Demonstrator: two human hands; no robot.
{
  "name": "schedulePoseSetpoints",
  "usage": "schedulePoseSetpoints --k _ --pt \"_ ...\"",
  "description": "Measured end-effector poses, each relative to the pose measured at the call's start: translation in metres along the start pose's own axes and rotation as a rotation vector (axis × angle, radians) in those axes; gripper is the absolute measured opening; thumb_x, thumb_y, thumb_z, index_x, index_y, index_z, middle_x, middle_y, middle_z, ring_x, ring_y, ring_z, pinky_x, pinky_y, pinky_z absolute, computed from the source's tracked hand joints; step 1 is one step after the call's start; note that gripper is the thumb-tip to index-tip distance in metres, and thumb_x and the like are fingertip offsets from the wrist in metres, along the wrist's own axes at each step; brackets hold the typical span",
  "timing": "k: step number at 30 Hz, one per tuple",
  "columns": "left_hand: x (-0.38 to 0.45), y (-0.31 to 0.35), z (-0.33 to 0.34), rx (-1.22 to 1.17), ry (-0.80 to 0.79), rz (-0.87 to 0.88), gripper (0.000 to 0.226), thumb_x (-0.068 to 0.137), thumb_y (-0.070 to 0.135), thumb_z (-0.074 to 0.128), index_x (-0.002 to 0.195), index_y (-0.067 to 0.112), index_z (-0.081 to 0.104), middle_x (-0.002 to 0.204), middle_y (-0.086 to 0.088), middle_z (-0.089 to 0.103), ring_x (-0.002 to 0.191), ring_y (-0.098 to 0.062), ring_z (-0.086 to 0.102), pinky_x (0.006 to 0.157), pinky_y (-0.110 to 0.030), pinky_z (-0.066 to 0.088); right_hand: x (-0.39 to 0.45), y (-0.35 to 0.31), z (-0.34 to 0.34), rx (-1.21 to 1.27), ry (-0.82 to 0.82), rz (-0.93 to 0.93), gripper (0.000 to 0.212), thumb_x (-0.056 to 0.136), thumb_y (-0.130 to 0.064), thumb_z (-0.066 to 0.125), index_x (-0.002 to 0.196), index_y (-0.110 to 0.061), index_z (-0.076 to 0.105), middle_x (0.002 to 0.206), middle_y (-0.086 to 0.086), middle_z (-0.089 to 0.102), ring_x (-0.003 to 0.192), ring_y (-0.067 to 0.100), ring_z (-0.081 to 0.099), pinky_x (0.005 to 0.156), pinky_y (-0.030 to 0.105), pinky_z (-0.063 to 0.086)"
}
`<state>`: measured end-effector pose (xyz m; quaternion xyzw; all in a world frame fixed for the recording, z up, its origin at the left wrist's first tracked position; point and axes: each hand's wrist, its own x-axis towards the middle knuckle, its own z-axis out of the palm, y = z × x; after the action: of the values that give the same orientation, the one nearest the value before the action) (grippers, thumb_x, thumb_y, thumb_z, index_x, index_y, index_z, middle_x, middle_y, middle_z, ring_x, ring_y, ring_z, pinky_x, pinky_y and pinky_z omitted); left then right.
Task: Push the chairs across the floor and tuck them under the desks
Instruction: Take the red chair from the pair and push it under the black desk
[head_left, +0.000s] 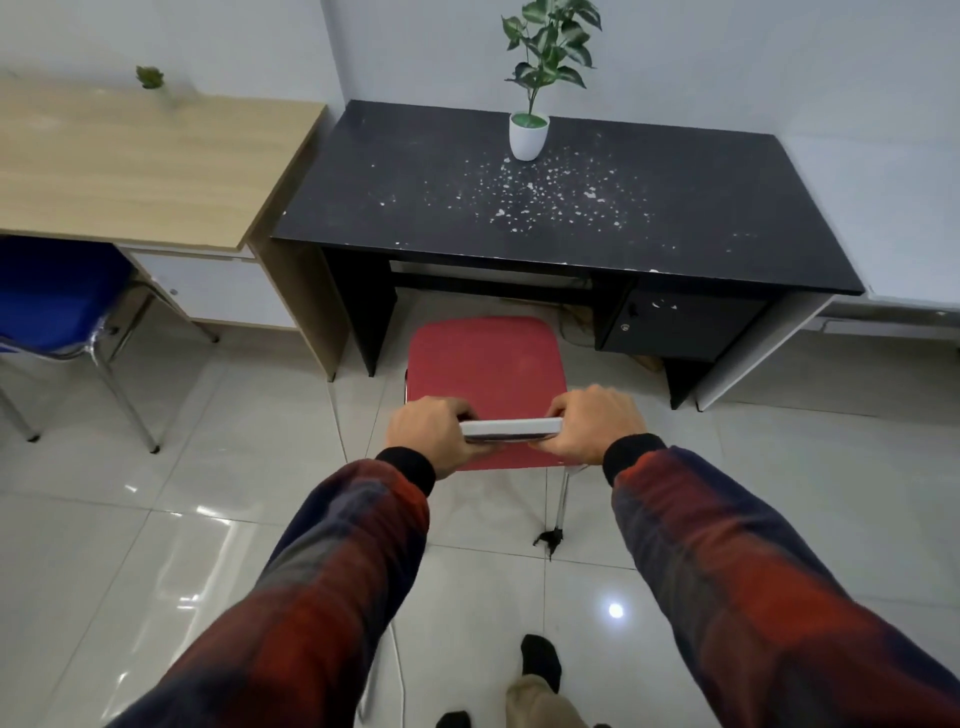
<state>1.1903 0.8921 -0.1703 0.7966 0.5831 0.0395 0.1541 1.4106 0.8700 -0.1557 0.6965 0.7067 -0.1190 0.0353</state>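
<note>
A red chair (485, 364) stands on the tiled floor in front of the black desk (545, 208), its seat's front edge at the desk's knee opening. My left hand (434, 428) grips the left end of the chair's backrest top (511, 428). My right hand (597, 423) grips its right end. A blue chair (57, 296) with chrome legs sits partly under the wooden desk (140, 161) at the left.
A white pot with a green plant (529, 135) stands at the back of the black desk, whose top is speckled white. A black drawer unit (675, 322) fills the desk's right side. A white desk edge (893, 312) lies far right. My feet (540, 660) are below.
</note>
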Motion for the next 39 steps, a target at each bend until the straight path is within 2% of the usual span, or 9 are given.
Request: schedulePoseSetpoints --k 3,6,10,13,18,23,27,32,39 --pt "0.013 0.002 -0.006 -0.021 0.005 0.002 0.056 0.063 0.083 0.06 0.085 0.032 0.066 0.075 0.015 0.064 0.067 -0.007 0.058 0.059 -0.025 0.049 0.009 0.002 -0.006 0.016 0.014 0.023 0.053 0.069 -0.074 0.062 0.094 -0.029 0.075 0.076 -0.011 0.069 0.07 0.015 0.062 0.068 0.028 0.051" --pt "0.021 -0.02 -0.019 -0.029 -0.055 -0.042 0.061 0.06 0.084 0.062 0.09 0.031 0.068 0.081 0.014 0.068 0.072 -0.007 0.061 0.067 -0.029 0.055 0.02 -0.018 -0.003 0.023 0.015 -0.023 0.071 0.066 -0.087 0.05 0.088 -0.024 0.072 0.071 -0.008 0.066 0.067 0.018 0.064 0.068 0.031 0.056" --pt "0.025 -0.039 -0.022 0.003 -0.071 -0.095 0.061 0.058 0.082 0.065 0.093 0.033 0.069 0.082 0.015 0.068 0.074 -0.007 0.06 0.068 -0.026 0.052 0.029 -0.034 0.003 0.004 0.031 -0.084 0.075 0.068 -0.089 0.049 0.088 -0.02 0.069 0.074 -0.001 0.066 0.069 0.024 0.063 0.064 0.032 0.05" --pt "0.031 -0.026 -0.023 0.026 -0.065 -0.118 0.061 0.058 0.081 0.065 0.094 0.033 0.069 0.083 0.015 0.068 0.075 -0.007 0.06 0.071 -0.027 0.053 0.037 -0.02 -0.002 -0.006 0.025 -0.114 0.08 0.066 -0.093 0.047 0.086 -0.019 0.07 0.073 -0.001 0.066 0.069 0.024 0.063 0.066 0.034 0.053" --pt "0.039 -0.003 -0.02 0.037 -0.078 -0.145 0.066 0.054 0.086 0.061 0.094 0.034 0.067 0.085 0.013 0.068 0.077 -0.009 0.061 0.071 -0.027 0.052 0.043 0.004 -0.008 0.039 0.069 -0.177 0.093 0.051 -0.101 0.029 0.076 -0.021 0.07 0.065 -0.004 0.063 0.063 0.021 0.061 0.061 0.031 0.051" --pt "0.043 0.005 -0.016 -0.063 0.02 -0.163 0.089 0.058 0.095 0.018 0.084 0.027 0.069 0.076 0.006 0.068 0.071 -0.014 0.06 0.064 -0.029 0.049 0.047 0.014 -0.008 0.051 0.061 -0.191 0.09 0.055 -0.103 0.033 0.073 -0.022 0.068 0.062 -0.006 0.062 0.06 0.018 0.06 0.065 0.034 0.054" --pt "0.047 0.004 -0.014 -0.022 0.07 -0.158 0.069 0.079 0.083 0.029 0.08 0.027 0.07 0.071 0.01 0.064 0.068 -0.012 0.059 0.06 -0.027 0.046 0.049 0.011 -0.007 0.062 0.069 -0.149 0.09 0.056 -0.103 0.032 0.074 -0.023 0.068 0.061 -0.006 0.062 0.06 0.017 0.06 0.065 0.035 0.054" --pt "0.055 -0.014 -0.017 -0.015 0.129 -0.141 0.071 0.07 0.08 0.018 0.072 0.029 0.067 0.065 0.011 0.064 0.064 -0.012 0.058 0.058 -0.027 0.047 0.057 -0.001 -0.008 0.069 0.079 -0.124 0.091 0.056 -0.104 0.031 0.075 -0.023 0.067 0.062 -0.007 0.061 0.061 0.016 0.06 0.064 0.034 0.055" --pt "0.087 -0.065 -0.036 -0.028 0.083 -0.061 0.053 0.079 0.072 0.04 0.072 0.027 0.069 0.065 0.011 0.063 0.065 -0.012 0.06 0.06 -0.028 0.049 0.077 -0.047 -0.015 0.068 0.071 -0.038 0.089 0.059 -0.102 0.03 0.075 -0.022 0.066 0.064 -0.005 0.061 0.063 0.02 0.06 0.067 0.035 0.054"
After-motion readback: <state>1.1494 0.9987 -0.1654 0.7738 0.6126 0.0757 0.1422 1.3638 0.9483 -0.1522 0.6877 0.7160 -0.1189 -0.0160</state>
